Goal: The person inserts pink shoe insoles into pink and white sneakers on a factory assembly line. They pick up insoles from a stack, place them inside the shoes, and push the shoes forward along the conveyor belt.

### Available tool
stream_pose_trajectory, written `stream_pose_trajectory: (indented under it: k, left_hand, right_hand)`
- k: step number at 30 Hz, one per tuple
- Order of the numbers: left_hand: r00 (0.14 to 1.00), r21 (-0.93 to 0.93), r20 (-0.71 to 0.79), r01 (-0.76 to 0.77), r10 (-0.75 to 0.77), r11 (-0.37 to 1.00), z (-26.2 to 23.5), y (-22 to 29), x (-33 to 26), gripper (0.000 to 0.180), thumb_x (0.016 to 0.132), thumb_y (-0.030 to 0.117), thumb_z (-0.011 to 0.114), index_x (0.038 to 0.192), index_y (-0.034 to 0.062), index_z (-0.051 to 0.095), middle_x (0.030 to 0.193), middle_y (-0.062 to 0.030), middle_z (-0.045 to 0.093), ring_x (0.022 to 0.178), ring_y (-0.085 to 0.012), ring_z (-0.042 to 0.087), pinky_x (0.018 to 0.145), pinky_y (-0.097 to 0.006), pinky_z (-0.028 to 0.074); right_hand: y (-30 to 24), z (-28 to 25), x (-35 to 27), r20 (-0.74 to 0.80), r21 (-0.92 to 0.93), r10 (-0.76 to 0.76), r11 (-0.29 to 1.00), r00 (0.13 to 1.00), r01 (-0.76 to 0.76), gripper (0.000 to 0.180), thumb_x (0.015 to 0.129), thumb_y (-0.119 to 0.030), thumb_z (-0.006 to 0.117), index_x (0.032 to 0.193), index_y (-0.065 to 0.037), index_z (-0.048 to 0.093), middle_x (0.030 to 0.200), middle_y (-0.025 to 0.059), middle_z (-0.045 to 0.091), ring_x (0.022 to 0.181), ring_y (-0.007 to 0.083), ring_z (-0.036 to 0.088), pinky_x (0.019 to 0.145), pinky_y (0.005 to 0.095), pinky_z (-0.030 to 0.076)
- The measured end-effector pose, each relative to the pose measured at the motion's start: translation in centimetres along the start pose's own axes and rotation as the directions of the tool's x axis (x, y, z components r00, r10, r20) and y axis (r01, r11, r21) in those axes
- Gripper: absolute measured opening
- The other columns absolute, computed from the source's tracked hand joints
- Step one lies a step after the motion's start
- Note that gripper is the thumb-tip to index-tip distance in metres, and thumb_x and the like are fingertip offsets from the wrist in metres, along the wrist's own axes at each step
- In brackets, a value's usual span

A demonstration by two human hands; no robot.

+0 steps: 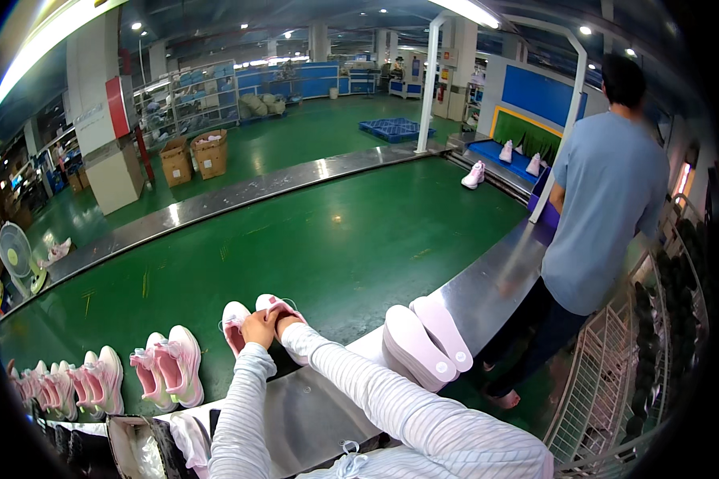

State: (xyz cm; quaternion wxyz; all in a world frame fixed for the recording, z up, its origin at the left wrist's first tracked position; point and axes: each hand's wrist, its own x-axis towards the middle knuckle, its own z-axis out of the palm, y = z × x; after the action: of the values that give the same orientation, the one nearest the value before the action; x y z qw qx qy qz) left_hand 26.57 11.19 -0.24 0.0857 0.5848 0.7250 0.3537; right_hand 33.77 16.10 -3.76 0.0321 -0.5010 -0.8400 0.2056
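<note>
Two pink and white sneakers stand at the near edge of the green conveyor belt, in front of me. My left hand (259, 327) reaches between them, closed, its fingertips meeting my other hand beside the left sneaker (234, 314). At the opening of the right sneaker (270, 302), my right hand (288, 322) is bent in with its fingers closed; the shoe hides part of them. Whether a small item sits between my fingertips cannot be made out. Two stacks of pale pink insoles (423, 343) lie to the right of my forearm on the metal ledge.
A row of pink sneakers (176, 367) lines the belt (295, 239) at left. An open box (136, 447) stands at lower left. At right, a person in a blue shirt (603, 207) faces away beside wire racks (607, 383). More sneakers (473, 175) are at the far end.
</note>
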Motion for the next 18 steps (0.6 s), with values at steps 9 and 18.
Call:
stream_pose_trajectory:
  k: [9, 18]
  left_hand:
    - [0.935, -0.075, -0.001, -0.353, 0.354, 0.933, -2.0, 2.7, -3.0, 0.022, 0.071, 0.016, 0.061, 0.087, 0.0017, 0.059, 0.093, -0.0176, 0.057, 0.085, -0.0335, 0.055, 0.074, -0.039, 0.044]
    - [0.106, 0.203, 0.974, -0.808, -0.203, 0.552, 3.8, 1.1, 5.2, 0.034, 0.066, 0.035, 0.059, 0.094, 0.0178, 0.065, 0.102, -0.0071, 0.061, 0.094, -0.0256, 0.057, 0.081, -0.031, 0.043]
  right_hand:
    - [5.8, -1.9, -18.7, -0.634, 0.472, -0.074, 0.752, 0.770, 0.461, 0.024, 0.083, -0.012, 0.044, 0.102, 0.000, 0.054, 0.101, 0.0165, 0.056, 0.097, 0.0304, 0.052, 0.084, 0.0340, 0.041]
    - [10.7, 4.2, -27.4, -0.581, 0.348, -0.086, 0.873, 0.809, 0.342, 0.016, 0.082, -0.015, 0.051, 0.094, -0.007, 0.056, 0.100, 0.0077, 0.058, 0.105, 0.0246, 0.050, 0.095, 0.0437, 0.032]
